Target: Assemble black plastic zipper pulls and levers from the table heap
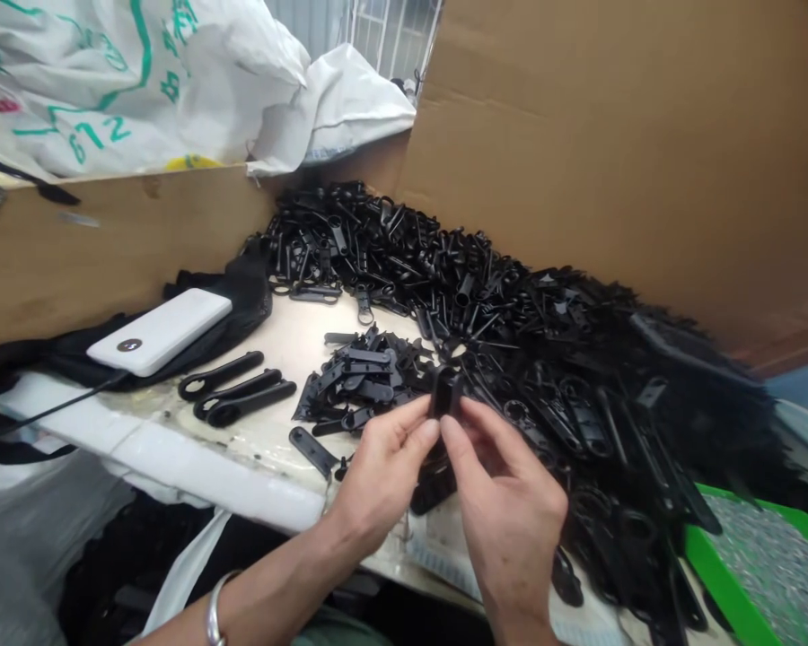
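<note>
Above the front of the table, my left hand (387,462) and my right hand (505,493) meet, each pinching a black plastic part (445,391) between thumb and fingers. The part points away from me; whether it is one piece or two pressed together, I cannot tell. Just beyond my left hand lies a small heap of flat black strips (360,372). Farther left, three long black handle-shaped pieces with a ring at one end (242,390) rest side by side. One loose black strip (313,451) lies close to my left wrist.
A large pile of black plastic parts (404,242) runs along the cardboard wall (612,161). At the lower right stands a green tray (720,565) of small shiny pieces. A white power bank (168,327) with a cable sits on black cloth at left. White sacks (141,81) hang behind.
</note>
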The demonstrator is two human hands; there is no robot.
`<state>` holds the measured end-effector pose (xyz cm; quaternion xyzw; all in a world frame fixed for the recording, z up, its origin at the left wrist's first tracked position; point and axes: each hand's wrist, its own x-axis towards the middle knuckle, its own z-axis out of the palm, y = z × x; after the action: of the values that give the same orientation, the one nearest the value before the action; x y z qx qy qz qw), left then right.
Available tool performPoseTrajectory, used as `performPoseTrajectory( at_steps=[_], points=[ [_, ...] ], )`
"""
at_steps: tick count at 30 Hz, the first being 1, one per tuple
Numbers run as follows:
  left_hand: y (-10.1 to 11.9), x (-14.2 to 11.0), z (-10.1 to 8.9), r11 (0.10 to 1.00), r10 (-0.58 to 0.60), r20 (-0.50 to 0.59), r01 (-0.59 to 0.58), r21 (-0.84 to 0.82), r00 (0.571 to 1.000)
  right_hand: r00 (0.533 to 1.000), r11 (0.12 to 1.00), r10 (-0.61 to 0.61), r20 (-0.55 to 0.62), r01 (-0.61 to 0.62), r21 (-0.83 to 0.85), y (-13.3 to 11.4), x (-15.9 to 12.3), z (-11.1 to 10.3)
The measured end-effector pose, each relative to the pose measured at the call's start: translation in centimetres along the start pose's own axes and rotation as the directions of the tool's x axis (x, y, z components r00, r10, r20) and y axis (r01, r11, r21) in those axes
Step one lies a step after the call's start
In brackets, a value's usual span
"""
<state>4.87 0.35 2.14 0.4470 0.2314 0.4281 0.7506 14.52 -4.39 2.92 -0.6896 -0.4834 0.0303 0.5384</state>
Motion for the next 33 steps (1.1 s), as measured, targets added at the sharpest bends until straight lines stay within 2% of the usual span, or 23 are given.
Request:
performPoseTrajectory(
  at_steps=[5,8,12,15,18,20,22,24,25,27,28,29,30,33],
  points=[
    [-0.1,-0.1,-0.3,0.961,0.120,0.010,-0.119,0.251,0.993,1.000,1.000,0.012,0.012,-0.012,-0.009,0.4,0.3,0.3],
    [0.0,-0.1,-0.3,0.903,0.139,0.052,-0.148,0.404,0.989,1.000,0.999,-0.026,0.011,0.026,-0.020,0.5,0.5,0.1],
    [0.3,0.1,-0.4,0.862,0.146,0.138,-0.194,0.467,0.980,0.980,0.981,-0.181,0.079,0.185,-0.057,0.5,0.5,-0.5],
    [0.5,0.3,-0.5,0.850,0.150,0.154,-0.207,0.484,0.977,0.971,0.982,-0.178,0.160,0.185,-0.034,0.3,0.6,-1.1],
    [0.8,0.4,-0.6,0.804,0.169,0.134,-0.216,0.555,0.976,0.964,0.993,-0.121,0.237,0.117,0.030,0.2,0.9,-1.8],
    [1.2,0.4,-0.7,0.772,0.166,0.122,-0.206,0.601,0.979,0.960,0.994,-0.033,0.280,0.002,0.111,0.4,1.5,-2.1],
    [1.6,0.3,-0.8,0.749,0.135,0.128,-0.186,0.636,0.983,0.961,0.966,0.086,0.263,-0.145,0.216,0.7,2.3,-2.1],
    [2.0,0.1,-1.0,0.757,0.085,0.155,-0.165,0.632,0.984,0.935,0.888,0.189,0.300,-0.293,0.354,0.9,3.0,-1.9],
    [2.2,0.0,-1.1,0.776,0.061,0.167,-0.152,0.612,0.984,0.905,0.827,0.211,0.370,-0.367,0.426,0.9,3.2,-1.7],
    [2.4,-0.2,-1.2,0.818,0.018,0.189,-0.123,0.561,0.982,0.823,0.686,0.187,0.536,-0.500,0.529,1.0,3.4,-1.4],
    [2.4,-0.3,-1.2,0.831,0.008,0.199,-0.117,0.543,0.980,0.796,0.633,0.164,0.582,-0.538,0.558,0.9,3.3,-1.2],
    [2.5,-0.4,-1.2,0.835,0.009,0.211,-0.123,0.537,0.977,0.795,0.603,0.150,0.588,-0.544,0.583,0.9,3.1,-1.1],
    [2.5,-0.4,-1.1,0.832,0.015,0.223,-0.136,0.537,0.975,0.816,0.598,0.148,0.559,-0.524,0.607,1.0,2.8,-1.0],
    [2.3,-0.5,-0.9,0.824,0.042,0.239,-0.169,0.540,0.970,0.883,0.668,0.166,0.440,-0.429,0.608,1.1,2.0,-0.9]
  ],
)
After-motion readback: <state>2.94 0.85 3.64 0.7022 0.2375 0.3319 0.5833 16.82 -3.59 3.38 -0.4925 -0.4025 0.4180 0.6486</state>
